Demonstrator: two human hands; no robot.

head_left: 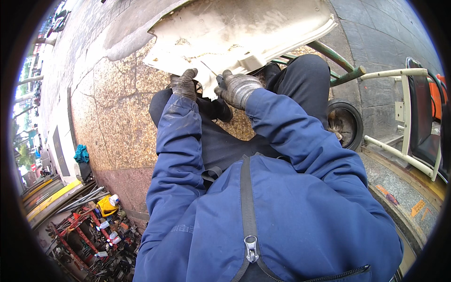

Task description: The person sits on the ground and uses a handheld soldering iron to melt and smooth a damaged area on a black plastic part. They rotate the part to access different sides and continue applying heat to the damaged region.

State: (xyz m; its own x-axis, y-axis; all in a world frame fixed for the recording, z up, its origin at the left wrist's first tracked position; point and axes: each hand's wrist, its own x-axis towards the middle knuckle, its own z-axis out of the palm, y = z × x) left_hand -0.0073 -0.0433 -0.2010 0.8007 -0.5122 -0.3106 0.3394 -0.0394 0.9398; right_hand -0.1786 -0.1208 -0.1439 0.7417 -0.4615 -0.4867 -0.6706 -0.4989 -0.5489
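Observation:
A large cream-white moulded panel lies in front of my knees, with worn brownish patches along its near part. My left hand, in a dirty grey knit glove, is closed at the panel's near left edge; its fingertips are partly hidden. My right hand, gloved the same way, is wrapped round the dark handle of a thin-shafted tool. The slim metal shaft points away and to the left, over the panel's near edge. Whether its tip touches the panel I cannot make out.
A green metal frame stands beside and under the panel's right side. Right of my knee lies a black tyre, near a chair with a pale frame. Jumbled tools and parts fill the lower left, with a yellow container.

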